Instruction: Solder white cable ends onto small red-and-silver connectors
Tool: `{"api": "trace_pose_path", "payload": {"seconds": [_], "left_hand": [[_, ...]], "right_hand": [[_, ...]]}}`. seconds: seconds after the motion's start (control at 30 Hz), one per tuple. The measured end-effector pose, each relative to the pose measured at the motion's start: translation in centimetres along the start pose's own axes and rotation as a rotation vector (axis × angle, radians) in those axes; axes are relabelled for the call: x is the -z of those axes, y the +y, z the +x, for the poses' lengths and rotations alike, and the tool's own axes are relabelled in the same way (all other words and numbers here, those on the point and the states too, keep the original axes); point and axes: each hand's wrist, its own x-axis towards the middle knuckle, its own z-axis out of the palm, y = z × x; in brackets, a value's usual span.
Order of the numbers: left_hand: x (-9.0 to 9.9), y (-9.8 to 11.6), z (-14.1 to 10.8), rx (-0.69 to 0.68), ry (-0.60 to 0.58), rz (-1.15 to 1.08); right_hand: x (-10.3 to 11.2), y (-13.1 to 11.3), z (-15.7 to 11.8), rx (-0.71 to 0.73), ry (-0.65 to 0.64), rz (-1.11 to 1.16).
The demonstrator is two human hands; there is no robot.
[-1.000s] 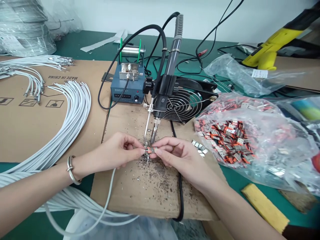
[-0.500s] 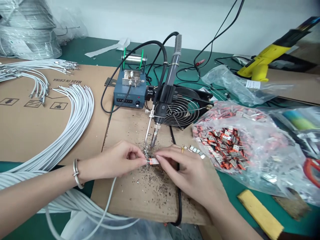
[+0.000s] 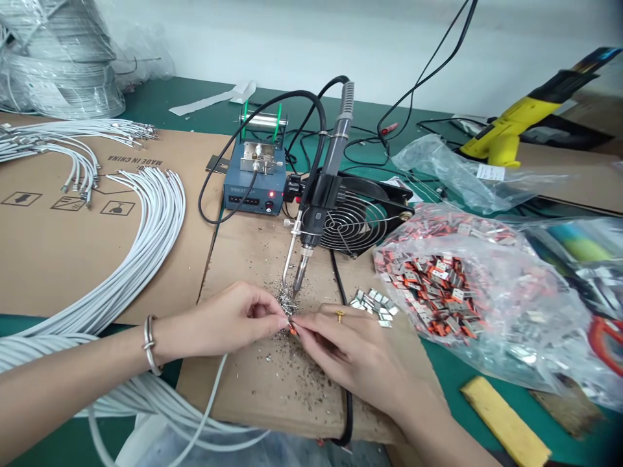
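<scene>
My left hand (image 3: 233, 321) pinches the end of a white cable (image 3: 212, 393), which hangs down below that hand. Against its fingertips, the thumb and fingers of my right hand (image 3: 357, 347) close on a small orange-and-metal connector (image 3: 293, 329), mostly hidden by the fingers. Just above both pairs of fingertips points the tip of a soldering iron (image 3: 325, 175) held in a stand. A thin metal feed tube (image 3: 292, 250) runs down beside the iron. Solder crumbs (image 3: 287, 299) lie heaped under the tip.
A blue solder-feeder box (image 3: 254, 178) with a lit red light stands behind, near a black fan (image 3: 355, 220). Small metal shells (image 3: 374, 305) lie right of my hand, beside a bag of orange connectors (image 3: 442, 292). Bundled white cables (image 3: 160, 233) curve along the left.
My right hand has moved slightly left and down, closing toward my left fingertips. The connector, plainer before, is now mostly covered. More metal shells show, and the box's red light glows brighter.
</scene>
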Motion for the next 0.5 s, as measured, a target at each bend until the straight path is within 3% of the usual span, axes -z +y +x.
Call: {"api": "trace_pose_path", "payload": {"seconds": [0.13,0.3,0.5], "left_hand": [[0.0,0.2,-0.1,0.007,0.033,0.009],[0.0,0.2,0.0,-0.007,0.114,0.074],[0.1,0.6,-0.1,0.059,0.142,0.070]], "right_hand": [[0.4,-0.5,0.3,-0.197,-0.043,0.144],[0.4,-0.6,1.0,-0.498,-0.032,0.588],[0.1,-0.8,1.8,-0.626,0.074,0.814]]}}
